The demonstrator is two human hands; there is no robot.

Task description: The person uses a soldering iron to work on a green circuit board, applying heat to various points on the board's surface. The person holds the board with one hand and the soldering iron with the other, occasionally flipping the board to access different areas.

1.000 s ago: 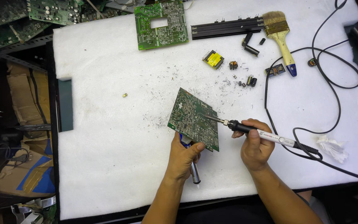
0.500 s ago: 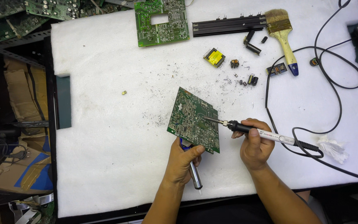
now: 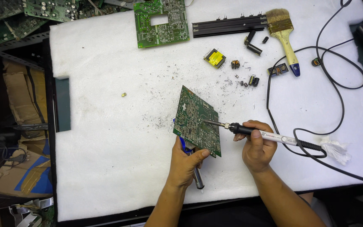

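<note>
My left hand [image 3: 184, 164] grips the lower edge of a green circuit board [image 3: 197, 120], tilted up off the white padded table [image 3: 106, 138]. The same hand also holds a blue-and-metal tool [image 3: 197, 178] whose shaft sticks out below the palm. A soldering iron [image 3: 257, 133] with a black grip and white handle lies in my right hand [image 3: 257, 149]. Its metal tip touches the board's solder side near the right edge. The iron's black cord [image 3: 316, 147] trails off to the right.
A second green board [image 3: 160, 23] and a long black heat sink [image 3: 230, 26] lie at the far edge. A paintbrush [image 3: 285, 35], a yellow transformer [image 3: 215, 58] and small loose parts [image 3: 248, 80] sit at the back right. More boards [image 3: 30, 10] are heaped at far left. Crumpled tissue [image 3: 336, 149] lies at right.
The view has shifted slightly. Both hands, the board and the iron keep nearly the same pose, with the tip still on the board.
</note>
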